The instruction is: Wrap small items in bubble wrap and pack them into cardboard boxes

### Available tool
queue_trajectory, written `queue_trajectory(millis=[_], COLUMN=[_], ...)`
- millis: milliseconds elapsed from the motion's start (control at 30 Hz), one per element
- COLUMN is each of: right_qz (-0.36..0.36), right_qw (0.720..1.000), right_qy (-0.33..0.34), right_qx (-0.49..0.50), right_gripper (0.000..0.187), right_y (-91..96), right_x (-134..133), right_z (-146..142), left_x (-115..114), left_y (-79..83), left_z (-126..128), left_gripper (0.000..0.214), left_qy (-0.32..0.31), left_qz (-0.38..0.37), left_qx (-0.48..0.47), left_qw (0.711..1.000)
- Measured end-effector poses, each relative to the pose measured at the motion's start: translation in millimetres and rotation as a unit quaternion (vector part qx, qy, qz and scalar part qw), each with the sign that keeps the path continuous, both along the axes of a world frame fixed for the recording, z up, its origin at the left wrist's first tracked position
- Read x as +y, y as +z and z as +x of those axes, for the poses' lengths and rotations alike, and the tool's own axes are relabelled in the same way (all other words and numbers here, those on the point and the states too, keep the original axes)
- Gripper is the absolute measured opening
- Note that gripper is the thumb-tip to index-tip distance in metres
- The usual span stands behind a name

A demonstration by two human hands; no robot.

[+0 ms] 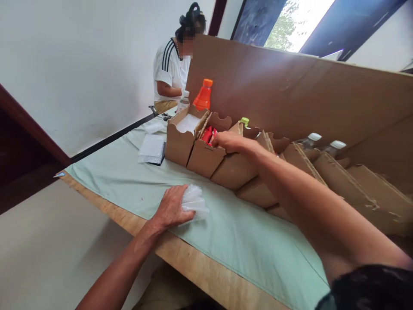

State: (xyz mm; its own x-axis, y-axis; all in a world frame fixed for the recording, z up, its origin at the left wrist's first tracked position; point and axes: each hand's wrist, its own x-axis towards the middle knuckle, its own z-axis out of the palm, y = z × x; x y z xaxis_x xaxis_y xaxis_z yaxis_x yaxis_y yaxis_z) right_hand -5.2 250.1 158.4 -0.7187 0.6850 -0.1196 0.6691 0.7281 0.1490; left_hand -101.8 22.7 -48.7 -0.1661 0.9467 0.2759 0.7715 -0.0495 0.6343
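My left hand (172, 207) is closed round a crumpled piece of bubble wrap (196, 203) at the front of the cloth-covered table. My right hand (226, 141) reaches into the second cardboard box (203, 159) of a row, its fingers at a red packet (207, 134). Its fingertips are partly hidden by the box, and I cannot tell whether they grip the packet. Left of it, the first cardboard box (178, 144) contains white bubble wrap (188, 123). Flat bubble wrap sheets (151, 147) lie on the cloth beside that box, over something dark.
Several more cardboard boxes (300, 161) run to the right before a tall cardboard panel (274, 82). An orange bottle (204, 97) and a clear bottle (183, 102) stand behind the first box. Another person (169, 71) sits beyond the table (106, 189).
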Motion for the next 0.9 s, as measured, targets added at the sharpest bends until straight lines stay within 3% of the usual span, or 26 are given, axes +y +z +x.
queue_trajectory(millis=[33, 100, 133, 233, 300, 400, 500, 567, 633, 700, 767, 833, 900], right_qz=[0.022, 0.086, 0.122, 0.166, 0.16, 0.137, 0.103, 0.062, 0.009, -0.036, -0.057, -0.061, -0.052], right_qw=[1.0, 0.99, 0.973, 0.879, 0.855, 0.876, 0.912, 0.943, 0.967, 0.976, 0.978, 0.978, 0.973], right_qy=[-0.015, -0.053, -0.058, 0.001, 0.053, 0.083, 0.064, 0.064, 0.086, 0.109, 0.116, 0.111, 0.119], right_qx=[0.001, 0.095, 0.187, 0.446, 0.491, 0.455, 0.391, 0.32, 0.242, 0.186, 0.165, 0.165, 0.193], right_gripper=[0.015, 0.023, 0.025, 0.022, 0.023, 0.031, 0.04, 0.043, 0.038, 0.031, 0.031, 0.033, 0.032], right_y=[9.3, 29.2, 37.7, 46.4, 36.1, 5.8, -31.6, -60.5, -91.5, -118.7, -133.4, -129.4, -106.1], right_x=[-5.5, -24.2, -37.2, -83.5, -109.9, -127.3, -122.9, -118.1, -116.7, -119.3, -124.0, -128.1, -128.3], right_z=[7.9, 27.0, 36.4, 51.5, 42.4, -3.0, -66.3, -101.1, -120.6, -122.3, -108.8, -86.1, -61.7], left_x=[0.3, -0.5, -2.2, -16.6, -33.8, -59.2, -64.1, -53.4, -37.2, -23.2, -16.9, -19.0, -25.6], left_y=[0.7, 2.7, 4.1, 11.2, 18.5, 32.6, 43.9, 45.5, 41.4, 33.0, 22.2, 11.1, 2.0], left_z=[1.2, 2.3, 1.0, -18.0, -46.1, -103.0, -156.0, -180.5, -195.6, -203.4, -207.3, -209.6, -211.4], left_gripper=[0.064, 0.065, 0.067, 0.075, 0.076, 0.083, 0.095, 0.101, 0.101, 0.097, 0.093, 0.092, 0.091], left_qy=[0.002, 0.011, 0.019, 0.102, 0.213, 0.37, 0.446, 0.438, 0.395, 0.352, 0.342, 0.348, 0.352], left_qz=[0.004, 0.015, 0.022, 0.065, 0.107, 0.152, 0.171, 0.13, 0.038, -0.042, -0.041, 0.025, 0.099], left_qx=[-0.007, -0.023, -0.032, -0.069, -0.085, -0.056, -0.017, -0.01, -0.019, -0.037, -0.051, -0.054, -0.055], left_qw=[1.0, 1.0, 0.999, 0.99, 0.967, 0.915, 0.879, 0.889, 0.918, 0.934, 0.937, 0.936, 0.929])
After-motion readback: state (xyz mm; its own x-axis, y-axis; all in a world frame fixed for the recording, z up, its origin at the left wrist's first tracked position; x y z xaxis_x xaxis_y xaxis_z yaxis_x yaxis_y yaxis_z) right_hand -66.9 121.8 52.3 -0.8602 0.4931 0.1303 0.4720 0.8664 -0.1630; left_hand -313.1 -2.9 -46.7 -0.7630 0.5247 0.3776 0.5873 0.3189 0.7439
